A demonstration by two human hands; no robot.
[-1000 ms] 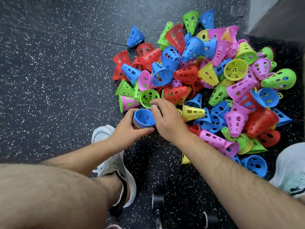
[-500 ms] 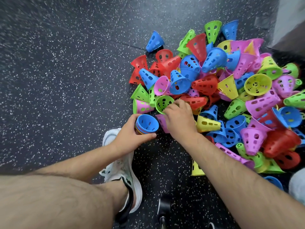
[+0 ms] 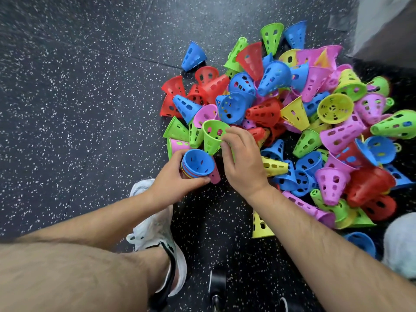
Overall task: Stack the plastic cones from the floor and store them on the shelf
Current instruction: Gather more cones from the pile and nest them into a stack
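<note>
- Left hand (image 3: 172,184): the fingers are curled round a nested stack of cones (image 3: 198,164), held low over the floor (image 3: 67,97). The top cone of the stack is blue, its open mouth turned up toward the camera. Red and yellow rims show just beneath it.
- Right hand (image 3: 242,164): the fingers (image 3: 226,140) pinch the wall of a single green cone (image 3: 212,138). Its wide mouth faces up and its narrow end points down, just beside the rim of the stack.
- Loose cones (image 3: 292,113): a pile of red, blue, green, yellow and pink cones lies on the floor beyond and to the right of both hands, tipped over and overlapping.
- Lone yellow cone (image 3: 261,224): it lies on the floor beside the right forearm.
- Floor: dark with pale speckles.
- White shoe (image 3: 155,224): it rests on the floor below the left forearm.
</note>
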